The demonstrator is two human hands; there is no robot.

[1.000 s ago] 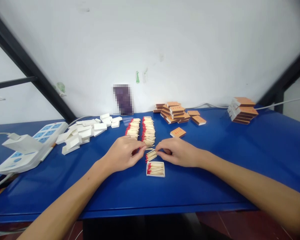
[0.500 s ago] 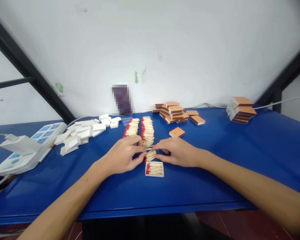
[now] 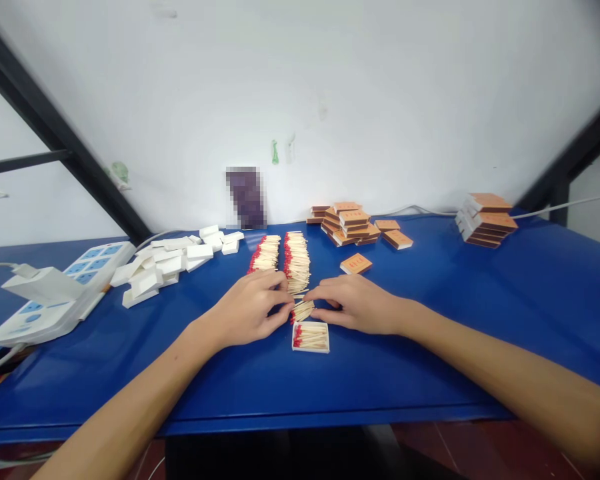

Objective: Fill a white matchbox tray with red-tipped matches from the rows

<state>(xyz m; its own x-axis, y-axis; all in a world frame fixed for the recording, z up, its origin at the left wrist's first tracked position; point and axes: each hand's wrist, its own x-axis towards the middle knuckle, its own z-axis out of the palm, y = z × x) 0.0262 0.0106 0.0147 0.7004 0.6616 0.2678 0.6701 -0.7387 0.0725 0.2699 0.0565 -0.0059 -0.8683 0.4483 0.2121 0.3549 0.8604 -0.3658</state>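
Observation:
A small bunch of red-tipped matches (image 3: pixel 304 310) lies on the blue table between my fingertips. My left hand (image 3: pixel 255 305) closes on its red-headed end, and my right hand (image 3: pixel 349 303) pinches the plain ends from the other side. Just in front sits a white matchbox tray (image 3: pixel 311 349) holding a layer of matches. Behind my fingers, two long rows of matches run away from me, a left row (image 3: pixel 266 253) and a right row (image 3: pixel 297 260), heads to the left. My left hand covers the near end of the left row.
Several white tray pieces (image 3: pixel 170 263) lie heaped on the left, beside a power strip (image 3: pixel 87 280) with a plugged-in adapter. Orange matchboxes (image 3: pixel 350 223) are piled at the back, one matchbox (image 3: pixel 356 263) lies nearer, and a stack (image 3: pixel 487 220) stands far right.
Both hands stay around the bunch of matches with hardly any movement. The whole view has shifted very slightly.

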